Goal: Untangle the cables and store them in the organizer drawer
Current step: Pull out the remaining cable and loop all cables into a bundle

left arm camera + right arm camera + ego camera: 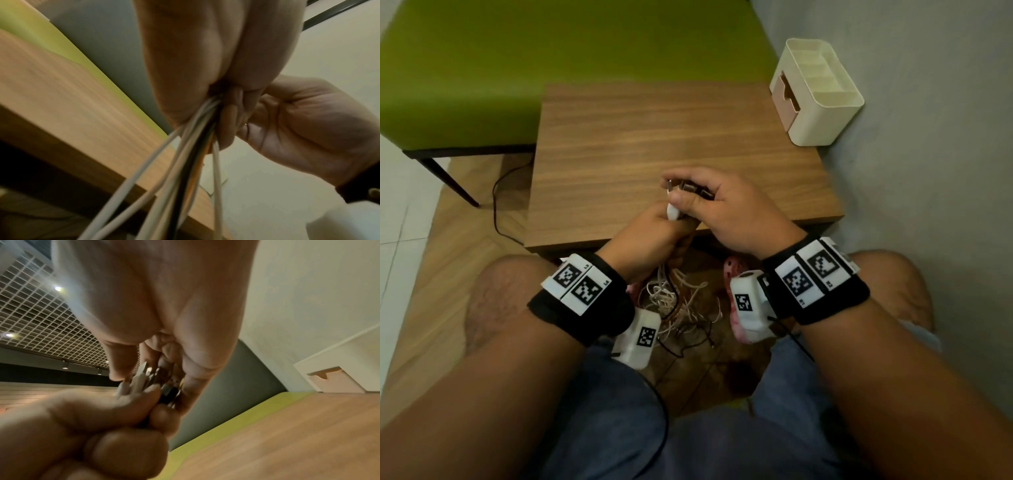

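A bundle of white, black and orange cables (185, 170) hangs from my left hand (654, 233), whose fist grips them at the near edge of the table (671, 137). The loose lengths lie tangled (678, 301) on the floor between my knees. Just above, my right hand (709, 202) pinches the cluster of plugs (690, 187), white and metal-tipped, that sticks out of the left fist; the plugs (148, 379) show between its fingers in the right wrist view. The cream organizer (822, 102) stands at the table's far right corner, its tan drawer (786, 94) closed.
A green bench (534, 68) stands behind and left of the table. A grey wall (928, 137) runs along the right. A thin black cord (498, 205) trails on the floor at the left. My knees flank the tangle below.
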The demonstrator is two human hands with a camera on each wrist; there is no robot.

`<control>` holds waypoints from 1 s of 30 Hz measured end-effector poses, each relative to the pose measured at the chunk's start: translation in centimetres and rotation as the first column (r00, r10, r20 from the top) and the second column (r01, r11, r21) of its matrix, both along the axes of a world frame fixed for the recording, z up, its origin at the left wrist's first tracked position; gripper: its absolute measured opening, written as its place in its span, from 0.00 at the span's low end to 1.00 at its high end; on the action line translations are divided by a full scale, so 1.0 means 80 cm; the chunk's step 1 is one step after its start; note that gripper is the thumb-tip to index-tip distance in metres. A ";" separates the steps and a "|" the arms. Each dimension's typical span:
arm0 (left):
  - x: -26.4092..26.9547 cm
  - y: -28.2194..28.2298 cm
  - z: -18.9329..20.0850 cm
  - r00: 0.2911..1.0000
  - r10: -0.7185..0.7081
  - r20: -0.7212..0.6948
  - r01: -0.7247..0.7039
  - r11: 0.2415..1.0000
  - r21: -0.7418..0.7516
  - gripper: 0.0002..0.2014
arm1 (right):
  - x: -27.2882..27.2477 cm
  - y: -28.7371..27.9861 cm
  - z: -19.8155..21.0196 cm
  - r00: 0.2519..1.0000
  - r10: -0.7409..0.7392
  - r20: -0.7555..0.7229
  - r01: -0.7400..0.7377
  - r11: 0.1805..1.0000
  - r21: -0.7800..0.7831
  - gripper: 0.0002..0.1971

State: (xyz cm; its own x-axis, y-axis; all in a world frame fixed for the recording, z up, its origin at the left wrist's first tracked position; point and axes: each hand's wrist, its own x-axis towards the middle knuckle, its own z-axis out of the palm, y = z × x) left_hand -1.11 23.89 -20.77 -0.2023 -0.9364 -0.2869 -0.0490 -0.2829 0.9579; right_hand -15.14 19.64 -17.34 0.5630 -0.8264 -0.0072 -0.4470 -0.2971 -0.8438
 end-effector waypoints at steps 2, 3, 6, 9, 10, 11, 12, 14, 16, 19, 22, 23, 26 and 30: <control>0.005 0.006 -0.013 1.000 0.003 0.016 -0.003 1.000 0.017 0.12 | -0.004 -0.005 -0.013 1.000 0.009 0.005 -0.010 0.997 0.072 0.18; 0.007 0.008 -0.018 1.000 0.003 0.016 -0.003 1.000 0.024 0.13 | -0.007 -0.007 -0.018 1.000 0.012 0.002 -0.012 0.995 0.101 0.19; 0.011 0.009 -0.036 0.999 -0.011 0.034 0.009 0.999 0.053 0.19 | -0.014 -0.013 -0.038 0.997 0.072 -0.006 -0.070 0.982 0.174 0.22; 0.002 -0.010 -0.047 0.999 -0.041 0.008 0.040 0.994 0.100 0.20 | -0.020 -0.031 -0.061 0.995 0.081 0.059 -0.093 0.965 0.244 0.21; -0.001 -0.019 -0.047 0.999 -0.033 -0.011 0.034 0.992 0.125 0.20 | -0.021 -0.040 -0.064 0.994 0.055 0.097 -0.081 0.955 0.285 0.20; -0.003 -0.028 -0.046 1.000 -0.012 -0.018 0.014 0.989 0.147 0.20 | -0.021 -0.048 -0.064 0.993 0.037 0.115 -0.073 0.944 0.323 0.19; -0.005 -0.037 -0.044 1.000 0.012 -0.004 -0.012 0.987 0.159 0.17 | -0.021 -0.056 -0.062 0.994 0.033 0.106 -0.067 0.939 0.337 0.18; -0.012 -0.049 -0.040 1.000 0.013 0.022 -0.016 0.987 0.161 0.10 | -0.022 -0.068 -0.061 0.997 0.054 0.049 -0.066 0.950 0.306 0.17; -0.021 -0.058 -0.039 0.999 0.005 0.048 -0.013 0.985 0.169 0.09 | -0.025 -0.074 -0.064 0.997 0.073 0.030 -0.078 0.955 0.286 0.17; -0.033 -0.063 -0.047 0.999 0.009 0.033 -0.015 0.979 0.205 0.14 | -0.030 -0.072 -0.075 0.998 0.047 0.044 -0.059 0.944 0.326 0.21; -0.045 -0.050 -0.060 0.999 0.021 0.043 -0.030 0.976 0.214 0.18 | -0.036 -0.057 -0.094 0.998 0.030 0.056 -0.045 0.951 0.306 0.24; -0.050 -0.039 -0.065 0.998 0.045 0.046 -0.054 0.975 0.217 0.17 | -0.038 -0.048 -0.102 0.998 -0.006 0.066 -0.014 0.954 0.298 0.23; -0.055 -0.003 -0.072 0.992 0.074 0.099 -0.089 0.983 0.159 0.13 | -0.045 -0.007 -0.121 0.993 -0.087 0.079 0.067 0.972 0.227 0.26; -0.043 0.039 -0.088 0.976 -0.063 0.209 0.034 0.989 0.142 0.13 | -0.050 0.048 -0.131 0.988 -0.032 0.153 -0.035 0.910 0.413 0.25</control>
State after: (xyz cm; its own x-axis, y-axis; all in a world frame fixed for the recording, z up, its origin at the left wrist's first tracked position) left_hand -4.53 27.00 -27.81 -0.1672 -0.8760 -0.4525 -0.2639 -0.4024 0.8766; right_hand -19.14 23.45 -27.83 0.5860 -0.7669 -0.2615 -0.3024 0.0925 -0.9487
